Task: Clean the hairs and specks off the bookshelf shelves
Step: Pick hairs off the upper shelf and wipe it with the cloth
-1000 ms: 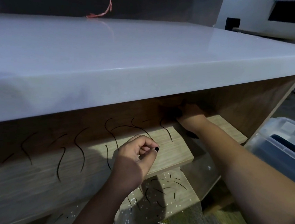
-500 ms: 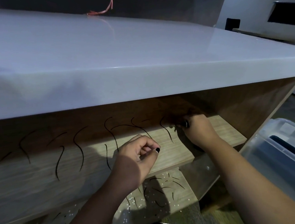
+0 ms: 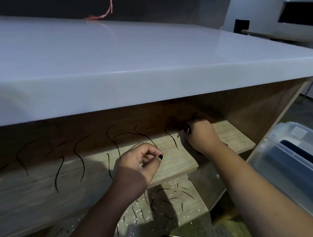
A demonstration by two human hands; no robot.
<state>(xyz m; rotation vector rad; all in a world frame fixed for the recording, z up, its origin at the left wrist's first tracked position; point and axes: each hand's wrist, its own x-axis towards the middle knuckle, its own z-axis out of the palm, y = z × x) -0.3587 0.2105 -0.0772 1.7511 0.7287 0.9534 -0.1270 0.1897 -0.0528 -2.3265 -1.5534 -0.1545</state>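
Note:
The wooden upper shelf (image 3: 174,162) carries several long dark hairs (image 3: 79,159) along its length. My right hand (image 3: 200,135) reaches under the white top toward the shelf's dim back. Its fingertips are pinched together at the upper end of a curved hair (image 3: 172,139). Over the shelf's front edge hovers my left hand (image 3: 142,161), fingers curled with the thumb against them and nothing visible inside. The lower shelf (image 3: 193,205) holds short hairs (image 3: 165,202) and white specks (image 3: 139,212).
The glossy white top (image 3: 109,65) overhangs the shelves and hides their back. A clear plastic bin (image 3: 297,162) with a dark inside stands on the floor at the right, close to my right forearm. A red string (image 3: 108,11) lies on the top's far edge.
My right hand has drawn back from the deep rear of the upper shelf toward the front, fingertips now pinched. My left hand has stayed in place.

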